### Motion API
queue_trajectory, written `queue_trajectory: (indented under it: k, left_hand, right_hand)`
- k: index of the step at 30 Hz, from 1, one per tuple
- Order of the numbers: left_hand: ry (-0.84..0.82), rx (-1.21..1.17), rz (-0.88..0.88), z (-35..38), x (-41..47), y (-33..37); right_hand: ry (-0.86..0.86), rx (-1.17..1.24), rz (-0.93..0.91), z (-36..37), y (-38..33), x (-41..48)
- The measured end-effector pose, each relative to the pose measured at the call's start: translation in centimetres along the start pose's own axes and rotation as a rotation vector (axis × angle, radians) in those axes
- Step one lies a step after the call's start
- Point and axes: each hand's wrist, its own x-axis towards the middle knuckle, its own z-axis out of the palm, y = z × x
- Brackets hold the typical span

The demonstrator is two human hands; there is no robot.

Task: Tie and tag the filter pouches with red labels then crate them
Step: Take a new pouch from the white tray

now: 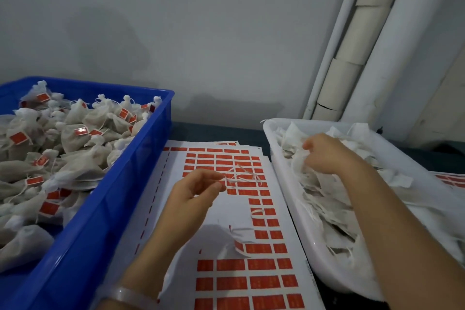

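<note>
Pinched string (242, 178) in left hand (196, 192) over label sheet (226, 216) at six o'clock, handy for tying. Closed right hand (324, 156) round untied filter pouch (300, 165) in white tray (284, 184), three o'clock. Piled tagged pouches (75, 138) in blue crate (105, 214), nine o'clock.

The blue crate (100, 221) is cut off at 9 o'clock. Print on the red labels (259, 264) is too small to read.

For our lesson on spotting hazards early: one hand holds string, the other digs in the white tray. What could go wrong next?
The string pinched by the left hand dangles over the red labels and might stick. The right hand has its grip in the tangled pouches and may lift several together.
</note>
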Motion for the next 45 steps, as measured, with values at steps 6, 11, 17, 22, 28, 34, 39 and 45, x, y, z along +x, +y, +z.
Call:
queue_trajectory:
  k: [6,11,17,22,28,34,39,45]
  left_hand:
    - [0.010,-0.017,0.052,-0.4,0.2,0.5]
    - [0.035,-0.065,0.080,-0.6,0.8,0.6]
    - [0.072,-0.102,0.051,0.0,0.7,-0.7]
    - [0.073,-0.088,0.039,0.0,0.3,-1.8]
    - [0.083,-0.095,0.052,-0.2,0.1,-2.2]
    - [0.094,-0.102,0.054,-0.4,0.1,-2.3]
    - [0.102,-0.105,0.075,-0.6,0.1,-2.2]
    - [0.102,-0.090,0.072,-0.5,-0.1,-2.3]
  right_hand:
    - [0.086,0.210,-0.015,3.6,1.6,2.4]
    - [0.287,0.175,0.004,3.5,1.5,3.2]
    - [0.148,0.123,0.017,5.6,1.8,3.0]
    - [0.301,0.121,0.001,4.9,1.7,3.6]
    - [0.373,0.283,-0.069,4.5,1.7,3.5]
    - [0.233,0.307,-0.075,3.4,1.7,2.7]
    - [-0.002,0.147,0.017,3.8,2.5,1.8]
    - [0.225,0.214,-0.002,2.8,2.3,2.2]
